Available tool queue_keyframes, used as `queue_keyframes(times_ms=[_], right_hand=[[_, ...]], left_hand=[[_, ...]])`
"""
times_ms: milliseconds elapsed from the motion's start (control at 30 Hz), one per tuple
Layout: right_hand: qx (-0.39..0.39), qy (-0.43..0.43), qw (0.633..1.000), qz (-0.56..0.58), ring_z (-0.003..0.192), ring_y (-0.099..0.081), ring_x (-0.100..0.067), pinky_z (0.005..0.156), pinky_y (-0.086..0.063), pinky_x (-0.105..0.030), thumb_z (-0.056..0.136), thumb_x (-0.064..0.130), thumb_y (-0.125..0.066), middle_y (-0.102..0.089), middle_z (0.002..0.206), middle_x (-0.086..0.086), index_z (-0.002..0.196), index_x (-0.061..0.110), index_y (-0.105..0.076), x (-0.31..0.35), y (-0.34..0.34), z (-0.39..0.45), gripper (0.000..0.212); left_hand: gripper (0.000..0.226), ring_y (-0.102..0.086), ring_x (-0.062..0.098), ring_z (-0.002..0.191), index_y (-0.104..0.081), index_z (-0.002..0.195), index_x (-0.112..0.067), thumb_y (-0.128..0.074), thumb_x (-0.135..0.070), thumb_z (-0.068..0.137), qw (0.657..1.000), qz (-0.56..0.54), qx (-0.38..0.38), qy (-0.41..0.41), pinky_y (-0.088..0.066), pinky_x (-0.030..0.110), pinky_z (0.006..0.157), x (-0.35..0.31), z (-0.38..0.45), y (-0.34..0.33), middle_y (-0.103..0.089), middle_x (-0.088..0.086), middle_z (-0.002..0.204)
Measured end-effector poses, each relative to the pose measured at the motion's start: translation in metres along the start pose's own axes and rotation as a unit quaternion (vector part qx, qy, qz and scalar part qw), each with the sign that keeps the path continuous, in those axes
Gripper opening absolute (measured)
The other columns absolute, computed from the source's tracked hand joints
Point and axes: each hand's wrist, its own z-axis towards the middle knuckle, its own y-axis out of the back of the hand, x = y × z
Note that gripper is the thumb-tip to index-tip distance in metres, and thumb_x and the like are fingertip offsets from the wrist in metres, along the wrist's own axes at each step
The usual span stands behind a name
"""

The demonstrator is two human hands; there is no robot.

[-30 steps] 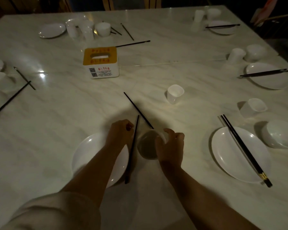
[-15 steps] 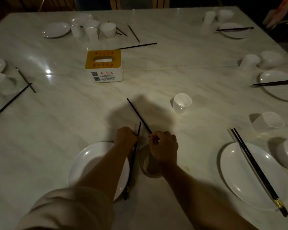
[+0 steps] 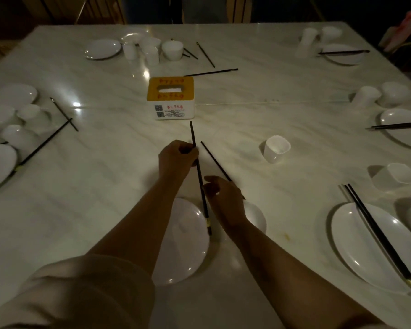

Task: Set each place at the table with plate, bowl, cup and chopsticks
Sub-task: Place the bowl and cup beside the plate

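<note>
Two chopsticks | left hand [image 3: 177, 160] grips one [image 3: 199, 176] | right hand [image 3: 224, 198] pinches other [image 3: 215, 161], at 1 o'clock | pairing them for plate [image 3: 183, 245]

tissue box [image 3: 170, 98], red print and codes illegible

A white tissue box [image 3: 171, 100] with a yellow top (red lettering on it) stands mid-desk [image 3: 282, 119] on pale marble.

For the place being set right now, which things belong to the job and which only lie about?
In the job:
- left hand holding one black chopstick
- right hand at the second black chopstick
- near white oval plate
- small white bowl
- white square cup

Lying about:
- yellow-topped white tissue box
- already set plate with chopsticks
</note>
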Motion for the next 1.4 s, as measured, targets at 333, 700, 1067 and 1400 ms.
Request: queue_keyframes(times_ms=[333,700,1067,1400], right_hand=[[0.071,-0.134,0.988,0.037,0.080,-0.064,-0.015,0.066,-0.046,-0.021,0.083,0.024,-0.067,-0.069,0.085,0.000,0.091,0.015,-0.068,0.007,-0.060,-0.056,0.012],[0.076,-0.140,0.985,-0.065,0.070,-0.061,-0.015,0.045,-0.036,-0.008,0.082,0.025,-0.068,-0.072,0.084,-0.007,0.085,0.008,-0.071,0.006,-0.093,-0.070,0.017],[-0.044,-0.061,0.995,-0.063,0.090,-0.067,-0.017,0.080,-0.046,-0.018,0.083,0.007,-0.059,-0.074,0.092,-0.005,0.088,0.008,-0.076,0.011,-0.022,-0.005,0.018],[-0.006,-0.131,0.968,-0.213,0.112,-0.052,-0.033,0.091,-0.041,-0.033,0.090,-0.006,-0.039,-0.056,0.117,-0.020,0.108,-0.002,-0.060,-0.030,0.003,0.073,0.027]], left_hand=[[0.023,-0.063,0.026,0.103,-0.073,0.102,-0.017,-0.053,-0.015,0.092,0.990,0.132,0.014,0.036,-0.047,0.029,0.088,0.096,-0.052,0.049,-0.066,0.008,0.112],[0.029,-0.058,0.027,0.111,-0.071,0.107,-0.007,-0.055,-0.003,0.084,0.983,0.174,0.056,-0.018,-0.040,0.021,0.087,0.138,-0.071,0.068,-0.058,0.011,0.123],[0.025,-0.060,0.020,0.088,-0.072,0.098,-0.015,-0.053,-0.003,0.088,0.989,0.123,0.048,-0.058,-0.037,0.012,0.073,0.086,-0.043,0.022,-0.059,0.006,0.108],[0.021,-0.062,0.012,0.088,-0.072,0.095,-0.016,-0.054,-0.008,0.089,0.991,0.104,0.068,-0.046,-0.032,0.006,0.068,0.047,0.003,-0.053,-0.070,0.004,0.100]])
